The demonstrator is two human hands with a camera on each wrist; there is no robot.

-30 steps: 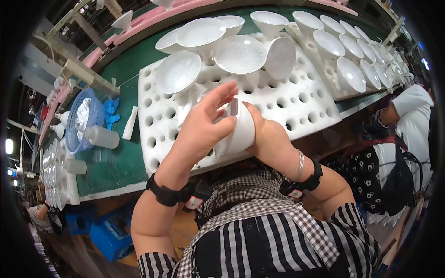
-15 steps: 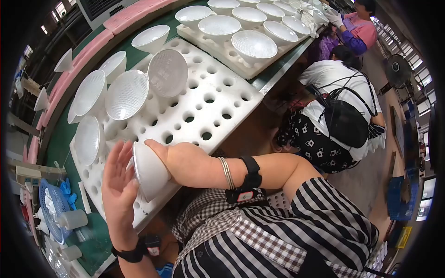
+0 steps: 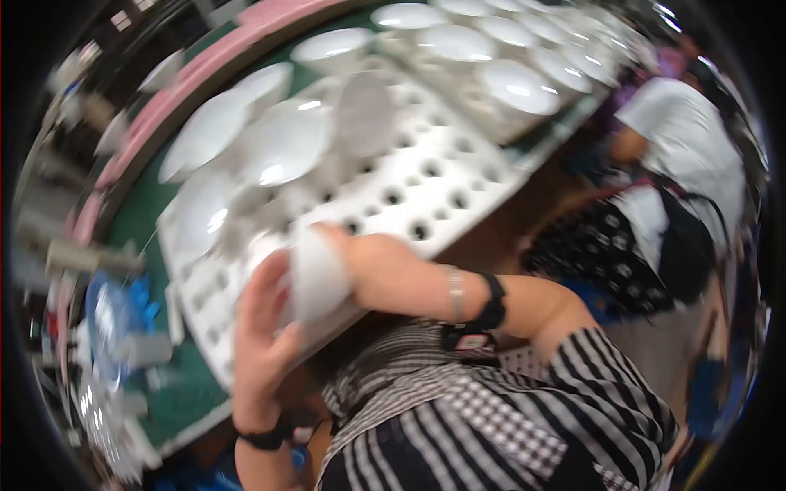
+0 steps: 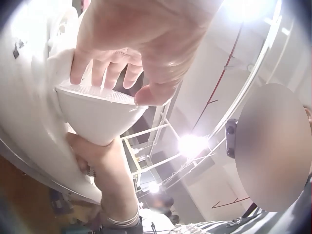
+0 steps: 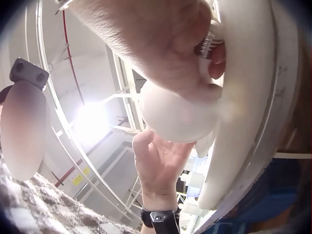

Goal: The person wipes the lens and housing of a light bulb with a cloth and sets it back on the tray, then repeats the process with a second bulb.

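Note:
A white reflector light bulb (image 3: 318,280) with a cone-shaped body lies sideways between both hands, close over the near edge of a white foam tray (image 3: 458,233). My right hand (image 3: 385,268) grips it round its narrow end; the ridged screw base (image 5: 210,44) shows past the fingers in the right wrist view. My left hand (image 3: 266,331) is spread over the wide lens side. In the left wrist view its straight fingertips touch the textured lens (image 4: 97,91), and the thumb is at the rim.
Several similar bulbs (image 3: 295,141) stand in the foam's holes, and more fill a second tray (image 3: 512,131) at the far right. On the green table (image 3: 176,413) at left are a blue basket (image 3: 105,319) and a pale bottle (image 3: 147,349). A person in white (image 3: 688,131) sits at right.
The head view has swung right and then partly back, and is now blurred. The bulb stays between my hands. My left fingers, earlier raised above the rim, now lie along the lens.

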